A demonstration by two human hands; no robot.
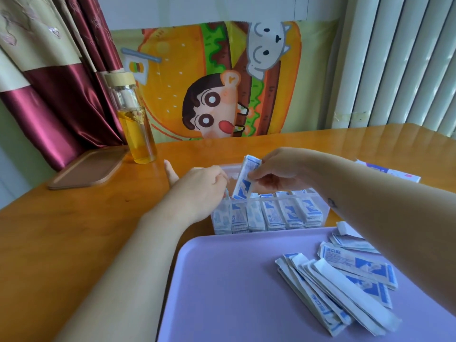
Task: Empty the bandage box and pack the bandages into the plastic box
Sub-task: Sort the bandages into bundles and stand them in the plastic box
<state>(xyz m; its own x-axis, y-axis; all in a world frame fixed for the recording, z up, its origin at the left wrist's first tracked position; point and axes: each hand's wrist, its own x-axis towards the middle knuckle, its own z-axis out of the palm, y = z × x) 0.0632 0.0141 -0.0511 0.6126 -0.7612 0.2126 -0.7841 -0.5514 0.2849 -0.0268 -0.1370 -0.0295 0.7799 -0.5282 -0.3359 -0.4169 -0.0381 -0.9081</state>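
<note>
One small stack of bandages [245, 180] is pinched in the right hand [278, 172], its lower end in the plastic box [325, 206] at frame centre. The left hand [199, 186] curls at the box's left end, hold unclear. Risk: the stack fans out or snags on the packed rows [271, 215], or the box slides. Loose bandages [340, 287] wait on the purple tray [222, 280], lower right.

One clear plastic box [325, 208] showing six front stacks of blue-and-white wrapped bandages [271, 215]; one lilac plastic tray [222, 280]; one glass bottle [135, 124]; one brown wooden lid [86, 169]; one white-and-purple carton [394, 173].
</note>
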